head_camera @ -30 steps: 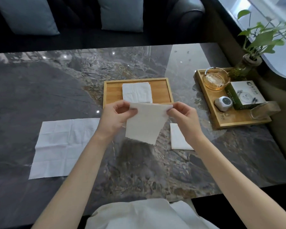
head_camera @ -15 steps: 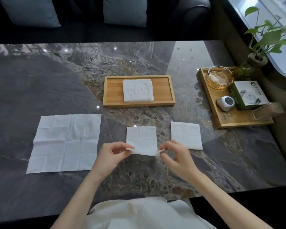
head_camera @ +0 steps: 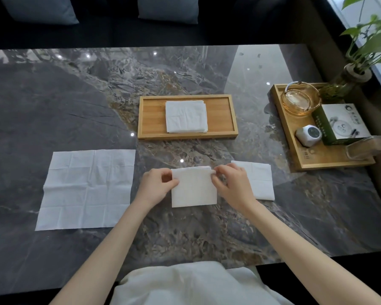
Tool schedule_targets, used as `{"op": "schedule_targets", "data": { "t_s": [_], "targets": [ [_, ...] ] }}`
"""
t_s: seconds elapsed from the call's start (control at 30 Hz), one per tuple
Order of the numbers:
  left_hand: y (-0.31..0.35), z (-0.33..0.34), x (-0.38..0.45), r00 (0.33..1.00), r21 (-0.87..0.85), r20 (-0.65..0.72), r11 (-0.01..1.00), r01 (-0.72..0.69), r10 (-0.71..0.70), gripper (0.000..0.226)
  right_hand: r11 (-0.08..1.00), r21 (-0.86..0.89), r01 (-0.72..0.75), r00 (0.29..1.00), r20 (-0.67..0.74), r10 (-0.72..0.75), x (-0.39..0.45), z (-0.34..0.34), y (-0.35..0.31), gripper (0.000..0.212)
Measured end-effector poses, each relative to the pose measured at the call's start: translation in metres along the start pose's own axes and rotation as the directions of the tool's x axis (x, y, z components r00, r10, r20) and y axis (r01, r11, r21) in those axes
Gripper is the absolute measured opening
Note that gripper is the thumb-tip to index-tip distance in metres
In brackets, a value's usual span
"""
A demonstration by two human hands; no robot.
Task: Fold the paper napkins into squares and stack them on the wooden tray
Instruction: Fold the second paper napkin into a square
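Observation:
A white paper napkin point(head_camera: 194, 190) lies folded into a square on the marble table, close in front of me. My left hand point(head_camera: 155, 186) pinches its upper left corner and my right hand point(head_camera: 231, 186) pinches its upper right corner. Another folded napkin point(head_camera: 261, 179) lies just to the right, partly hidden behind my right hand. A large unfolded napkin point(head_camera: 86, 188) is spread flat on the left. Farther back, the wooden tray point(head_camera: 152, 116) holds a small stack of folded napkins point(head_camera: 186, 116).
A second wooden tray point(head_camera: 317, 160) at the right holds a glass ashtray point(head_camera: 300, 99), a green and white box point(head_camera: 341, 123), a small white cube point(head_camera: 308, 134) and a clear holder point(head_camera: 367, 147). A potted plant point(head_camera: 359, 69) stands behind it. The sofa sits beyond the table.
Both hands brought the napkin down from above the tray onto the table, then folded its near edge over to the far edge, making a square.

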State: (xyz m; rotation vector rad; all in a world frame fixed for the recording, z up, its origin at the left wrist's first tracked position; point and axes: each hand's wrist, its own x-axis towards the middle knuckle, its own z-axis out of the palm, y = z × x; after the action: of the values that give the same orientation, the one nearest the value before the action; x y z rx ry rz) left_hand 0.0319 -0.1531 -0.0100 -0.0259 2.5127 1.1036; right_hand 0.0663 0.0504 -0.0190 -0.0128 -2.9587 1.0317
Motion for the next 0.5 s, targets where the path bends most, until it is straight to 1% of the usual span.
{"op": "schedule_targets", "data": {
  "t_s": [0.07, 0.2, 0.27, 0.33, 0.37, 0.4, 0.43, 0.47, 0.5],
  "targets": [
    [-0.003, 0.002, 0.008, 1.0, 0.059, -0.008, 0.998, 0.014, -0.014, 0.015, 0.991, -0.129, 0.039, 0.999, -0.013, -0.041, 0.007, 0.007, 0.008, 0.012],
    [-0.009, 0.009, 0.014, 0.998, 0.124, -0.045, 0.991, 0.048, -0.042, 0.019, 0.96, -0.269, 0.076, 0.996, -0.015, -0.083, 0.012, 0.018, 0.013, 0.01],
    [-0.009, 0.012, 0.012, 0.995, 0.118, -0.078, 0.991, 0.066, -0.058, 0.019, 0.948, -0.308, 0.075, 0.991, -0.084, -0.105, 0.012, 0.023, 0.013, 0.005],
    [-0.006, 0.016, 0.007, 0.989, 0.112, -0.131, 0.99, 0.087, -0.072, 0.023, 0.951, -0.308, 0.031, 0.976, -0.194, -0.095, 0.011, 0.027, 0.012, 0.012],
    [-0.004, 0.018, 0.004, 0.982, 0.13, -0.178, 0.988, 0.081, -0.057, 0.025, 0.955, -0.298, 0.013, 0.965, -0.248, -0.09, 0.009, 0.027, 0.011, 0.014],
    [-0.002, 0.021, -0.001, 0.973, 0.159, -0.229, 0.986, 0.048, -0.011, 0.024, 0.957, -0.291, 0.008, 0.956, -0.278, -0.092, 0.005, 0.028, 0.008, 0.013],
    [-0.002, 0.025, -0.006, 0.96, 0.2, -0.269, 0.979, -0.027, 0.081, 0.023, 0.957, -0.29, 0.017, 0.957, -0.272, -0.099, -0.001, 0.03, 0.005, 0.015],
    [-0.004, 0.031, -0.011, 0.94, 0.26, -0.276, 0.957, -0.13, 0.202, 0.021, 0.954, -0.297, 0.044, 0.967, -0.227, -0.116, -0.008, 0.034, 0.002, 0.021],
    [-0.007, 0.038, -0.015, 0.915, 0.334, -0.249, 0.915, -0.226, 0.317, 0.022, 0.949, -0.304, 0.088, 0.981, -0.14, -0.136, -0.016, 0.038, -0.002, 0.029]
  ]
}}
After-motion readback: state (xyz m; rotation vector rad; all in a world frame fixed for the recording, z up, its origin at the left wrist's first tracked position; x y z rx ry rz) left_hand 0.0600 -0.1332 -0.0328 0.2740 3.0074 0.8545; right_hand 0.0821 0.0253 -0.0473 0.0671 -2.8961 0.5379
